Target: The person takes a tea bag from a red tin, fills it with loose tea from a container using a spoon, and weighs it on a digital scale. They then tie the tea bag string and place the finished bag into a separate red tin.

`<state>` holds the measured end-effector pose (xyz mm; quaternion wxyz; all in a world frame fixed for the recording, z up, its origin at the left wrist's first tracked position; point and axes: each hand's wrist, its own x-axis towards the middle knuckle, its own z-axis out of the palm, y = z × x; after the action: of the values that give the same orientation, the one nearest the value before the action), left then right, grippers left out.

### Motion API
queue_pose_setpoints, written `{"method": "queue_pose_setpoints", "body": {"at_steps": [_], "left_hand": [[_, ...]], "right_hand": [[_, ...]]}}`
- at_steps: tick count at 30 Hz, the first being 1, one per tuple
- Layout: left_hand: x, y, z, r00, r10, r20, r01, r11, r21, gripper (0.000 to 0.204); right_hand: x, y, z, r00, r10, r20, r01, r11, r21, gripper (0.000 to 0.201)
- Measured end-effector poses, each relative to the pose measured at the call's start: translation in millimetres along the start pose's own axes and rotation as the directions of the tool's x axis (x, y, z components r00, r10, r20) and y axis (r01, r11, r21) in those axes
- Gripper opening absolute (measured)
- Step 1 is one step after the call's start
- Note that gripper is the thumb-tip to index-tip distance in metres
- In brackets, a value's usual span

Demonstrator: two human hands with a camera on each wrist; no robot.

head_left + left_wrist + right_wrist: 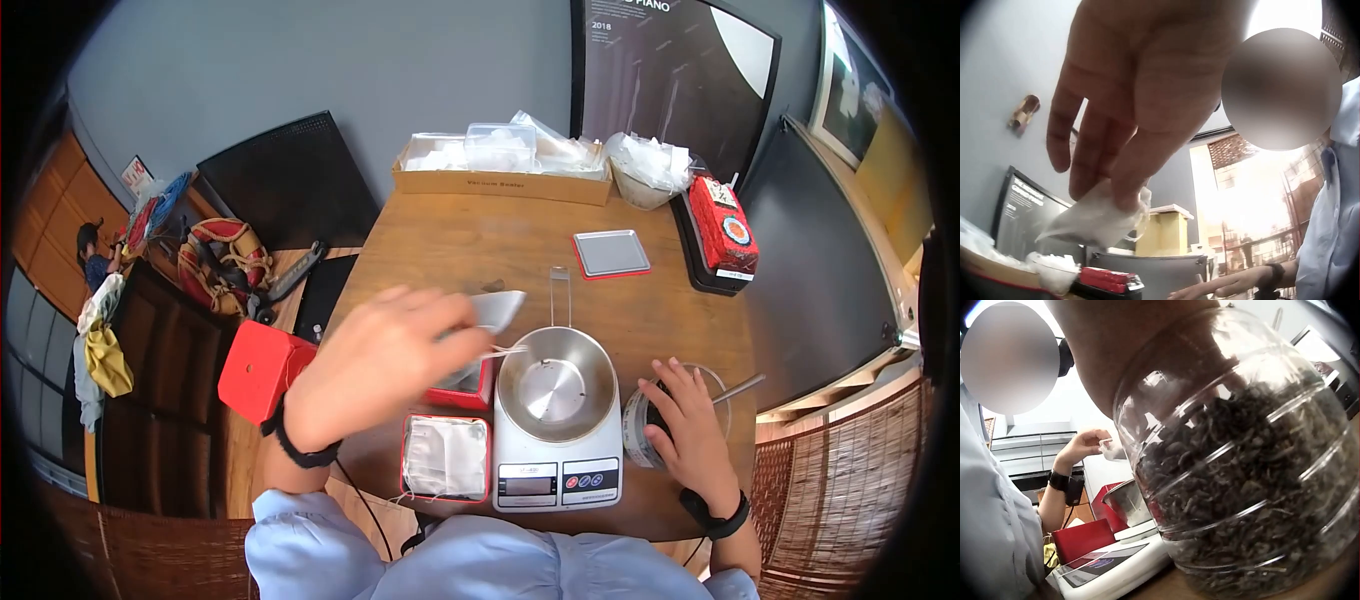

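My left hand [385, 345] is raised over the red tins, left of a metal pot [560, 430]. Its thumb and fingers pinch a small whitish pouch [1094, 215], whose thin strings reach toward the pot's rim in the head view. A few dark specks lie in the pot, which stands on a white digital scale [510, 455]. To the right, my right hand [695, 435] rests with fingers spread on a clear jar [1254, 506] of dark dried leaves. A spoon [740, 388] sticks out beside that hand.
One open red tin [447, 458] with white pouches stands left of the scale, another behind it. A red lid or box [262, 372] is at far left. Toward the back are a grey-and-red lid [611, 253], a cardboard box [500, 187], a filled bowl [645, 185] and a red package [722, 230].
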<state>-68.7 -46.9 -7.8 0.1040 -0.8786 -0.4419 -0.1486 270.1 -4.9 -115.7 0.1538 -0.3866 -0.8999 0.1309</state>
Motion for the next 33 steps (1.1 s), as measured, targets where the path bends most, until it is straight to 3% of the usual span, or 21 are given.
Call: {"method": "queue_pose_setpoints", "body": {"at_steps": [4, 6, 7, 11, 14, 18, 21, 24, 26, 27, 28, 30, 33], "left_hand": [[-44, -13, 2, 0.987, -0.106, 0.12, 0.116, 0.99, -0.081, 0.039], [-72, -13, 3, 0.946, -0.323, 0.029, 0.323, 0.931, -0.173, 0.042], [-84, -7, -6, 0.891, -0.451, 0.045, 0.448, 0.863, -0.233, 0.04], [-123, -4, 2, 0.867, -0.499, 0.014, 0.483, 0.831, -0.275, 0.037], [-127, -12, 7, 0.905, -0.424, 0.018, 0.413, 0.872, -0.263, 0.033], [-117, -62, 18, 0.918, -0.383, -0.104, 0.349, 0.904, -0.246, 0.022], [-113, -121, 48, 0.866, -0.482, -0.132, 0.43, 0.854, -0.292, 0.02], [-110, -172, 87, 0.82, -0.515, -0.25, 0.465, 0.854, -0.233, 0.019], [-109, -197, 108, 0.771, -0.527, -0.357, 0.545, 0.837, -0.06, 0.023], [-112, -208, 117, 0.723, -0.618, -0.309, 0.653, 0.758, 0.012, 0.033], [-112, -217, 123, 0.724, -0.613, -0.316, 0.648, 0.761, 0.008, 0.033], [-116, -232, 134, 0.708, -0.611, -0.354, 0.707, 0.614, 0.352, 0.044], [-150, -268, 153, 0.689, -0.667, -0.284, 0.675, 0.448, 0.586, 0.054]], "right_hand": [[1, -3, -1, 1.0, 0.02, -0.005, -0.02, 1.0, -0.002, 0.049], [1, -3, -1, 1.0, 0.022, -0.008, -0.022, 1.0, 0.0, 0.049], [1, -4, -1, 0.999, 0.03, -0.011, -0.03, 1.0, -0.001, 0.049], [1, -6, 0, 0.999, 0.038, -0.016, -0.038, 0.999, -0.01, 0.048], [2, -8, 1, 0.998, 0.047, -0.03, -0.048, 0.998, -0.034, 0.046], [1, -9, 0, 0.999, 0.035, -0.034, -0.037, 0.998, -0.047, 0.045], [1, -9, 0, 0.999, 0.033, -0.035, -0.035, 0.998, -0.053, 0.045], [1, -8, 1, 0.998, 0.04, -0.042, -0.043, 0.997, -0.068, 0.045], [0, -7, 1, 0.999, 0.034, -0.04, -0.036, 0.998, -0.047, 0.045], [0, -7, 0, 0.999, 0.029, -0.043, -0.031, 0.998, -0.048, 0.044], [1, -7, 0, 0.998, 0.03, -0.05, -0.033, 0.998, -0.056, 0.044], [0, -7, 1, 0.998, 0.029, -0.05, -0.031, 0.999, -0.041, 0.044], [0, -7, 0, 0.999, 0.024, -0.046, -0.027, 0.998, -0.048, 0.043]]}}
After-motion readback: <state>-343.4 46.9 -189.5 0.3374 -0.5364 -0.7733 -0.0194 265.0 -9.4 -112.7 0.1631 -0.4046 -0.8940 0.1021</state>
